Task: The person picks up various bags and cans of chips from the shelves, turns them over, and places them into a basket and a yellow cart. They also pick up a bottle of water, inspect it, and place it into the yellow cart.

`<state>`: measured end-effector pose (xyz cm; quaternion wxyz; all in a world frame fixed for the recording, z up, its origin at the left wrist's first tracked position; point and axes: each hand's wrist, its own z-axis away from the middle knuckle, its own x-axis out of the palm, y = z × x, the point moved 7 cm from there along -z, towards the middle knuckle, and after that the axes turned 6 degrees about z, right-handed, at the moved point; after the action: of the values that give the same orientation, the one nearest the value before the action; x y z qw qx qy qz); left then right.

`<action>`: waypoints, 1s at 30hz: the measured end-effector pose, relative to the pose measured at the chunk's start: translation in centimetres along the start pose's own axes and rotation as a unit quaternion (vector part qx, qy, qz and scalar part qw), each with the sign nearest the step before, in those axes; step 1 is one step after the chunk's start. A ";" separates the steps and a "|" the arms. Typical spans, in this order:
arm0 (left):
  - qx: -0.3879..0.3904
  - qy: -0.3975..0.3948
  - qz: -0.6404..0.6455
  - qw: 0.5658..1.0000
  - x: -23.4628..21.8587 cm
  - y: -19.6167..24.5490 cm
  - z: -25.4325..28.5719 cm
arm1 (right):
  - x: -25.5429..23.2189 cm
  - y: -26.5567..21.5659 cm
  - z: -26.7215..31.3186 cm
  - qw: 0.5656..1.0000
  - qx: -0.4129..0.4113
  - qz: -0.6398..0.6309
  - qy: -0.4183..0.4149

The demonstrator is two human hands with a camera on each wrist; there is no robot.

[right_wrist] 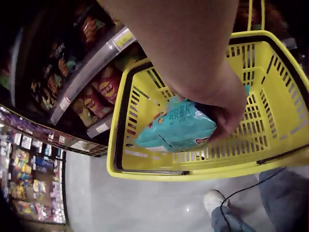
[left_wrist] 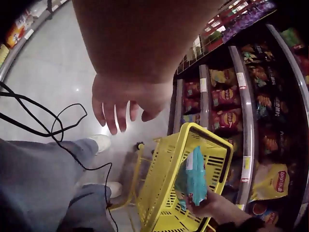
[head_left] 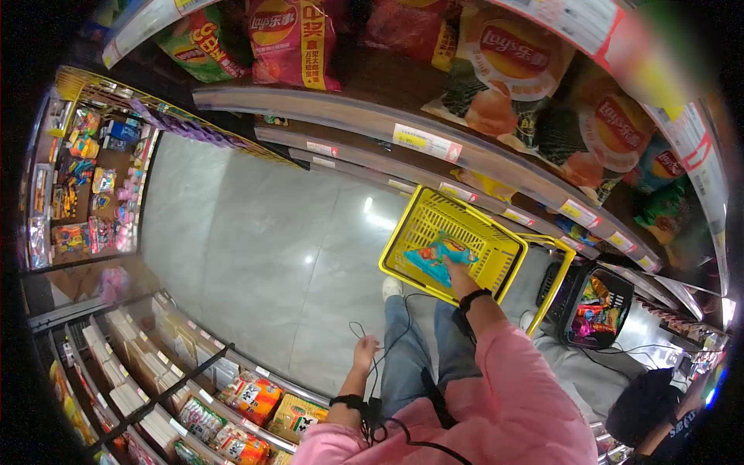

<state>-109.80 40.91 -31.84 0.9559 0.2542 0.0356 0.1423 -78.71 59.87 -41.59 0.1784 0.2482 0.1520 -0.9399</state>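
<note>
The right hand (head_left: pixel 459 271) grips a teal snack bag (head_left: pixel 434 259) inside the mouth of a yellow shopping basket (head_left: pixel 394 232). In the right wrist view the right hand (right_wrist: pixel 227 108) holds one end of the teal bag (right_wrist: pixel 178 128), with the basket's rim (right_wrist: pixel 203 177) around it. The left wrist view shows the teal bag (left_wrist: pixel 195 176) upright over the yellow basket (left_wrist: pixel 161 174). The left hand (left_wrist: pixel 130 96) hangs over the floor beside the basket, fingers loosely spread and holding nothing; in the head view the left hand (head_left: pixel 366 350) is near the left leg.
Shelves with chip bags (head_left: pixel 291 39) run along the basket's far side. A black basket of snacks (head_left: pixel 593 310) stands at the right, near another person (head_left: pixel 647 411). Lower shelves hold orange packs (head_left: pixel 252 395). Black cables (left_wrist: pixel 63 130) hang by the legs; grey floor (head_left: pixel 256 217) lies ahead.
</note>
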 end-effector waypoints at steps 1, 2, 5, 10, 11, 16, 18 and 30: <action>-0.004 -0.002 -0.017 1.000 0.0 -0.5 -0.2 | 0.6 -0.1 -0.5 0.999 0.031 0.018 0.000; -0.009 -0.004 -0.007 1.000 0.1 -1.0 -0.5 | 1.1 -0.3 -0.9 0.998 0.051 0.033 0.001; -0.009 -0.005 -0.021 1.000 0.6 -1.4 -0.2 | 2.3 -2.7 -1.1 0.997 0.033 0.068 -0.005; 0.014 -0.037 0.014 0.999 1.3 -1.0 -0.6 | 2.6 -7.2 1.7 0.990 -0.046 0.135 -0.015; 0.009 -0.042 0.024 0.999 1.2 -1.1 -0.8 | 2.4 -7.4 2.7 0.988 -0.057 0.143 -0.020; -0.004 -0.025 -0.015 1.000 0.8 1.5 -0.4 | 0.2 -5.9 7.3 0.975 -0.136 0.173 -0.036; 0.013 -0.007 -0.048 0.999 0.8 3.0 -0.2 | -1.2 -6.9 8.7 0.965 -0.221 0.141 -0.024; 0.161 -0.073 -0.043 0.983 12.8 14.4 3.0 | -23.8 -9.5 22.0 0.886 -0.421 -0.169 -0.096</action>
<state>-100.83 55.14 -22.00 0.9079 0.4124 -0.0013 0.0748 -72.33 66.25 -9.07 0.1185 0.0289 0.5556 -0.8225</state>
